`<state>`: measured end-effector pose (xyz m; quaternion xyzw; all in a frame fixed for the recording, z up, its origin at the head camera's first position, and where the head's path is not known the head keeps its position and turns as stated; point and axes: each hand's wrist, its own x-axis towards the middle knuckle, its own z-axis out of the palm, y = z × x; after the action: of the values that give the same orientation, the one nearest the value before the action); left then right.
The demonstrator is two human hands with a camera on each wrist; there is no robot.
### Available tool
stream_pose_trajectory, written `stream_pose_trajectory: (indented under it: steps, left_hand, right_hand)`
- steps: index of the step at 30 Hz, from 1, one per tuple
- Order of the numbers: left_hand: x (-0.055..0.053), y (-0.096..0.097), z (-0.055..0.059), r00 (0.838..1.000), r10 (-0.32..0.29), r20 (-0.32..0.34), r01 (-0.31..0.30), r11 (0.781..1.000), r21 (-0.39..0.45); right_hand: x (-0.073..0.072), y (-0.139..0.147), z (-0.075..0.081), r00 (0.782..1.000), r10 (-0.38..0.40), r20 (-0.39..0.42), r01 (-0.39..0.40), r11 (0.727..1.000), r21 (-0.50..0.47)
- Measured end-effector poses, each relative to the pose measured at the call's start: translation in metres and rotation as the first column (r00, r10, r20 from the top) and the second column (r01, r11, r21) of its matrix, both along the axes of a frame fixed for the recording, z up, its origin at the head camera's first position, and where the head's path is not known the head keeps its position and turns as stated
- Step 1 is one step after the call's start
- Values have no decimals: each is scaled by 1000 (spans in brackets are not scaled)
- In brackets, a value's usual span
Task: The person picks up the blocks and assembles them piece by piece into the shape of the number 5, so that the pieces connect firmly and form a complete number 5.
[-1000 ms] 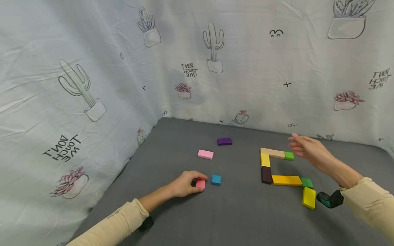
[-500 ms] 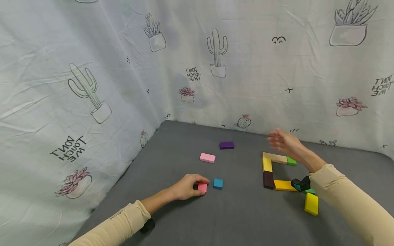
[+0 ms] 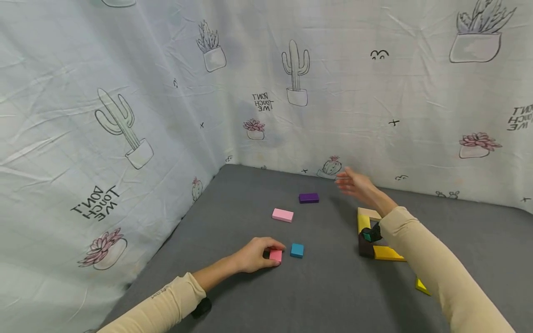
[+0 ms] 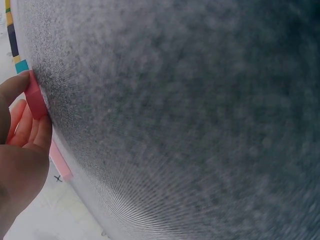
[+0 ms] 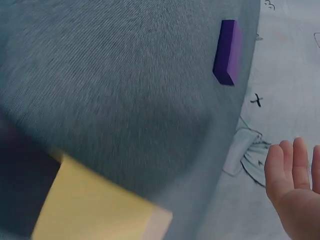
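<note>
My left hand (image 3: 255, 255) pinches a coral-pink block (image 3: 275, 255) between thumb and fingers, low over the grey table. In the left wrist view the coral-pink block (image 4: 35, 97) shows its long side between thumb and fingertips. A small blue block (image 3: 297, 250) lies just right of it. My right hand (image 3: 358, 186) is in the air near the back of the table with fingers extended, holding nothing. The purple block (image 3: 309, 198) lies to its left, and shows in the right wrist view as a purple block (image 5: 227, 52) apart from the fingers.
A light pink block (image 3: 282, 215) lies behind the blue one. Under my right forearm is an angular row of blocks: a beige block (image 3: 368, 212), a dark brown block (image 3: 366, 245), an orange-yellow block (image 3: 388, 253). A yellow block (image 3: 422, 286) is partly hidden. A printed curtain (image 3: 333, 115) borders the table.
My right hand has moved left, from beside the green block toward the purple block, and its forearm now covers part of the row. The left hand keeps its grip on the coral-pink block.
</note>
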<state>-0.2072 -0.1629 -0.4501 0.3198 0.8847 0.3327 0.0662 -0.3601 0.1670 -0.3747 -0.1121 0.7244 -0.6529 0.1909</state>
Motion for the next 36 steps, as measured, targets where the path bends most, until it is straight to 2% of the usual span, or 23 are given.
stream_pose_trajectory:
  steps: [8,17,21,26,30,36]
  left_hand:
    - [-5,-1,3,1000,-24,-20,24,999,-21]
    - [-1,-5,1,1000,-21,-11,21,1000,-8]
    - [-2,-4,1,1000,-24,-21,24,1000,-9]
    - [-2,-3,0,999,-25,-21,25,1000,0]
    - [-1,-3,-2,999,-27,-26,27,1000,8]
    - [0,-5,-3,999,-18,-31,19,1000,8]
  right_hand:
    - [-11,-21,-14,1000,-15,9,15,1000,-4]
    - [-20,-56,-31,1000,11,27,-12,999,41]
    - [-24,-70,-39,1000,-11,17,10,998,59]
    - [-27,-81,-43,997,-72,-9,72,994,84]
    - [-27,-83,-45,996,-77,-54,84,986,142]
    - [-27,-85,-46,990,-52,-128,85,960,266]
